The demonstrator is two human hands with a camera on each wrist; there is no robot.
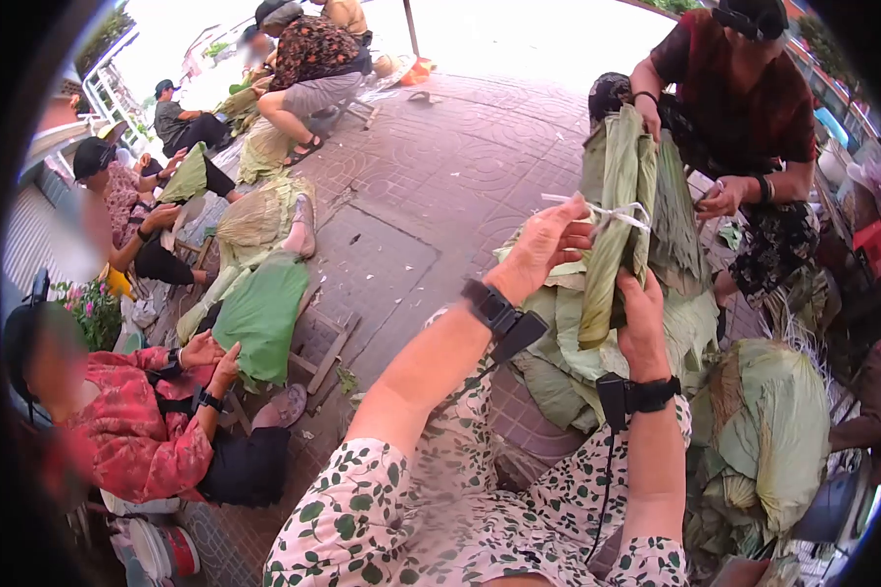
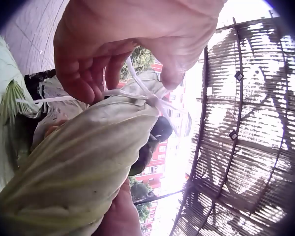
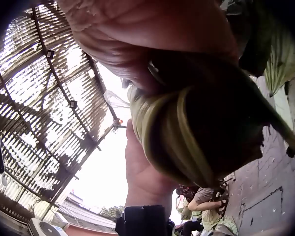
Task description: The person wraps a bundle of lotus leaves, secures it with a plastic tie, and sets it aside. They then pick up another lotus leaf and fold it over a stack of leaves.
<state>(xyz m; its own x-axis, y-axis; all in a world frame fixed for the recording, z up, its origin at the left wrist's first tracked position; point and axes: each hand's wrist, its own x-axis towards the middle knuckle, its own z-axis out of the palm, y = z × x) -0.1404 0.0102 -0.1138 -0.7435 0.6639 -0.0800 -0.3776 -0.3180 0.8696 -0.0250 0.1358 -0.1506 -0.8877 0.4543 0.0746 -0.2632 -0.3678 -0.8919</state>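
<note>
A rolled bundle of dried lotus leaves (image 1: 612, 245) stands tilted in front of me, with white string (image 1: 617, 213) tied around it. My left hand (image 1: 543, 245) is beside its upper part, fingers curled at a loose string end that sticks out past them. In the left wrist view that hand (image 2: 137, 29) arches over the bundle (image 2: 83, 162), thumb apart from the fingertips, with a string knot (image 2: 152, 101) close by. My right hand (image 1: 643, 318) grips the bundle's lower part from the right. The right wrist view shows the bundle's dark rolled end under that hand (image 3: 152, 29).
More lotus leaves (image 1: 558, 362) lie piled before my knees, and a large leaf stack (image 1: 768, 430) stands at right. Across from me a person (image 1: 744, 98) sits close behind the bundle. Other people with leaves sit at left, one holding a green leaf (image 1: 259, 318).
</note>
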